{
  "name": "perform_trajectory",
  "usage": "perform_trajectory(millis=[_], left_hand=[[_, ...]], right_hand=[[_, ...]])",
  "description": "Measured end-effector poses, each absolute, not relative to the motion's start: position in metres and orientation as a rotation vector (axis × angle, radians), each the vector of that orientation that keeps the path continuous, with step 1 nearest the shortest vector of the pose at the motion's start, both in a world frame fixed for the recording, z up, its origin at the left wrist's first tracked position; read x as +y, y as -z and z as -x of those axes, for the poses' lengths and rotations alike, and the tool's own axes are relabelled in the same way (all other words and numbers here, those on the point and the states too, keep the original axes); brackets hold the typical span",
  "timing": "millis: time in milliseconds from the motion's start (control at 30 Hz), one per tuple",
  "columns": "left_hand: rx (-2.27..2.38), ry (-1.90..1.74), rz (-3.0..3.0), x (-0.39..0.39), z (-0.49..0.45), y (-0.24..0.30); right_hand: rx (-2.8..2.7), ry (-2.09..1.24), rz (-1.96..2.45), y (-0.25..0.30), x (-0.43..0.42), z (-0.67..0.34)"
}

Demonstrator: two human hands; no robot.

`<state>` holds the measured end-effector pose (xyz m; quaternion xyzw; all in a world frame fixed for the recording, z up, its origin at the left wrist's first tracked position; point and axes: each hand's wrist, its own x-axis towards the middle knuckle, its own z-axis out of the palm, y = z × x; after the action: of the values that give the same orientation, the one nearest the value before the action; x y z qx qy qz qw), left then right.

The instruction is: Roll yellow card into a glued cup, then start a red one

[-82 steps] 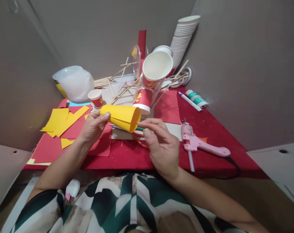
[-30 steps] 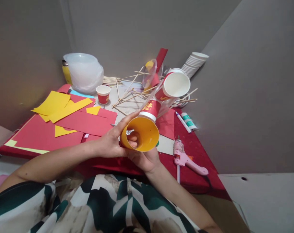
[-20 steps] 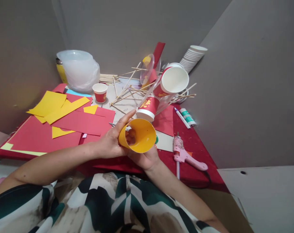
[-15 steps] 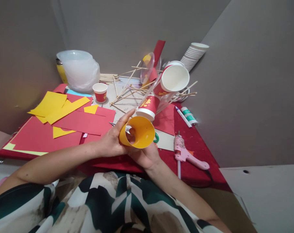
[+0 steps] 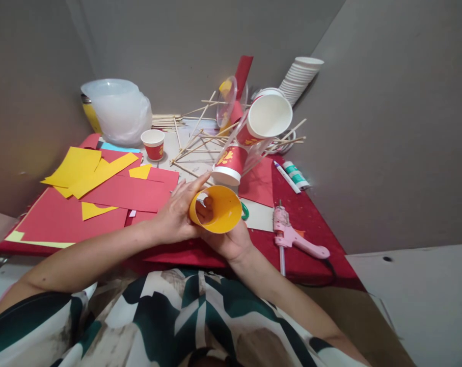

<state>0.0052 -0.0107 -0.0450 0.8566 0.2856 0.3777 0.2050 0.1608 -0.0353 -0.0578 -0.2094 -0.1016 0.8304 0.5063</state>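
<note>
A yellow paper tube [image 5: 228, 211], rolled into a cylinder, is held between both hands near the table's front edge. My left hand [image 5: 179, 211] grips it from the left, its thumb side along the upper rim. From below and the right, my right hand [image 5: 233, 242] is closed around the tube; some of its fingers are hidden behind the paper. Through the tube's opening, fingertips show at the far end. Just beyond it stands a model of red and white paper cups [image 5: 231, 160] joined with clear plastic. A green scissors handle [image 5: 245, 211] peeks out at the right.
A pink glue gun [image 5: 292, 234] lies on the right, near a marker [image 5: 287, 177]. Red paper [image 5: 62, 219] and yellow strips [image 5: 104, 176] cover the left. Wooden sticks [image 5: 192, 148], a small cup [image 5: 153, 145], a plastic tub [image 5: 116, 109] and stacked cups [image 5: 301, 81] are behind.
The view has shifted slightly. Both hands still hold the yellow tube, which has turned a little; the left fingers look slightly more spread along its side.
</note>
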Motion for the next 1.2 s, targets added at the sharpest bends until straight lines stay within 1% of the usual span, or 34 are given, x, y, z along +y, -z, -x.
perform_trajectory(millis=[400,667,867,967,1100,1200], left_hand=[[0.730,-1.104,-2.367,-0.002,-0.006,0.057],[0.781,-1.058,-2.352,-0.006,-0.007,0.053],[0.763,-1.063,-2.312,-0.006,-0.008,0.055],[0.792,-1.053,-2.115,-0.009,-0.010,0.050],[0.838,-0.959,-1.608,-0.009,-0.008,0.036],[0.756,-1.024,-1.258,-0.001,-0.003,0.027]], right_hand=[[-0.206,-1.996,0.477,0.060,-0.033,-0.158],[-0.293,-1.990,0.474,0.059,-0.034,-0.157],[-0.260,-1.977,0.477,0.059,-0.034,-0.157],[-0.259,-1.998,0.466,0.058,-0.035,-0.159],[-0.260,-2.074,0.462,0.055,-0.036,-0.163],[-0.292,-2.045,0.495,0.057,-0.038,-0.162]])
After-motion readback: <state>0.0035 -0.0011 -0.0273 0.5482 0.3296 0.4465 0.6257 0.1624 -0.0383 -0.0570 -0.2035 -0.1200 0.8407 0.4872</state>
